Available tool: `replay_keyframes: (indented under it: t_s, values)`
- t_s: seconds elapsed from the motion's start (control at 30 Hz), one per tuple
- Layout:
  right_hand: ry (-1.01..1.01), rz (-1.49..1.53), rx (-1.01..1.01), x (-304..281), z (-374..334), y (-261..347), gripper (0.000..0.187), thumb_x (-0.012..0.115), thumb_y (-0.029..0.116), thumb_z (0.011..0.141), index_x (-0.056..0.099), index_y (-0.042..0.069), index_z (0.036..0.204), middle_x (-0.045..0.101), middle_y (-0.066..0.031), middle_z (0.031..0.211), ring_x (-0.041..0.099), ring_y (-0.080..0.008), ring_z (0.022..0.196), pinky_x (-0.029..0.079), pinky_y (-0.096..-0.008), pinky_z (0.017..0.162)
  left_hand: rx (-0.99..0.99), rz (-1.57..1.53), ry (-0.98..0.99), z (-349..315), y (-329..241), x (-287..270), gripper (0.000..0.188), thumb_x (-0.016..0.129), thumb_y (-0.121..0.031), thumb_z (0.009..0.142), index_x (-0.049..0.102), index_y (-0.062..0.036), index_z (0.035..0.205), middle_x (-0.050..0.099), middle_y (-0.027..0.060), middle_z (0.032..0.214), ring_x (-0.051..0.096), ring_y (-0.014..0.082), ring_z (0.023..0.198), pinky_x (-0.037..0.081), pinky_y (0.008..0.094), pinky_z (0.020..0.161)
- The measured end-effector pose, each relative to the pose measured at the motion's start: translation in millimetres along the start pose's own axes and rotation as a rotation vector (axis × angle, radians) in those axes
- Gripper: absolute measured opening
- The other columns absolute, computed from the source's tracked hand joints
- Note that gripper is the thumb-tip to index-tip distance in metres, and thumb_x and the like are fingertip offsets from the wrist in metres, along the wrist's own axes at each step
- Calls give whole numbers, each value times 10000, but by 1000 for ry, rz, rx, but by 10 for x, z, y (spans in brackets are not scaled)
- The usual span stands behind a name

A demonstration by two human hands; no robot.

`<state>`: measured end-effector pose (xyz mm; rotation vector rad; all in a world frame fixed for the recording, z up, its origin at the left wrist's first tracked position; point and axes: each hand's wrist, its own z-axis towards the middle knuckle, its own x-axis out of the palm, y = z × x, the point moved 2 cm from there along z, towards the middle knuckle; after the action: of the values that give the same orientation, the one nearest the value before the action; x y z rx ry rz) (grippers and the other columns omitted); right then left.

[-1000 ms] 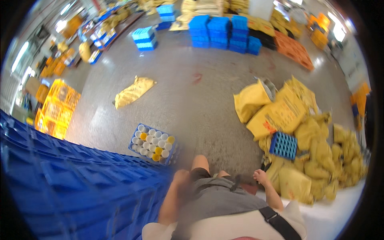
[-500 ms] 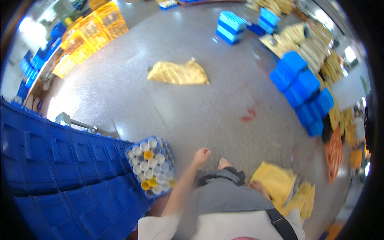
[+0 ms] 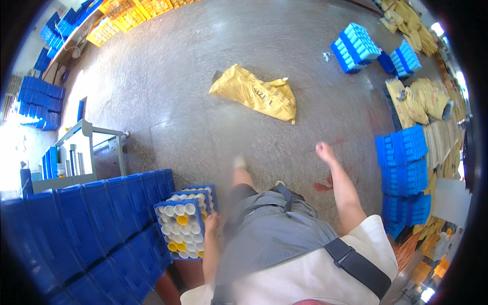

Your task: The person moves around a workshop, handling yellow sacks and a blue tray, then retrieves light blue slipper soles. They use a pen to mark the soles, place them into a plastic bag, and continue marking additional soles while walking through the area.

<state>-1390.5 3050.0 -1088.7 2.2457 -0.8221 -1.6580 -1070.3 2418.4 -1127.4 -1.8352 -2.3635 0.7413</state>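
Note:
My left hand (image 3: 213, 222) hangs low beside a blue crate (image 3: 157, 223) filled with white and yellow cups (image 3: 179, 227). The fingers look curled, with nothing visible in them; whether they touch the crate I cannot tell. My right arm reaches out over the floor to the right. At its end my right hand (image 3: 324, 152) is closed in a loose fist, slightly blurred, and no object shows in it. Ahead on the floor lies a yellow sack (image 3: 256, 94) with dark print, apart from both hands.
Stacked blue crates (image 3: 61, 218) form a wall at my left, with a metal-framed table (image 3: 107, 131) beyond. Light blue crate stacks (image 3: 404, 157) and piled sacks (image 3: 429, 99) line the right. Yellow crates (image 3: 124, 15) stand far left. Red stains (image 3: 323, 186) mark the floor.
My view has shifted. My left hand has dropped back beside the cup crate. My right hand has swung forward, away from a yellow sack at my right that is no longer in view.

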Motion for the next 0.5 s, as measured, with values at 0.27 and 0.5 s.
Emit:
replay_keyframes:
  t_s: [0.27,0.5]
  values:
    - [111,138,-175,31,2555,3312,297,577,272,992,649,44,1168,736,-121,974,712,-213,881,554,-352,788,284,885,-6,492,-1360,-234,275,565,-272,944,682,-25,913,665,89,823,608,173,737,477,363,654]
    - [594,132,-3,731,2875,3372,200,572,241,1004,628,55,959,659,-21,776,599,-127,683,493,-324,619,234,45,-50,1755,-4513,-550,280,584,-249,932,700,3,892,649,44,701,599,135,634,478,308,576]
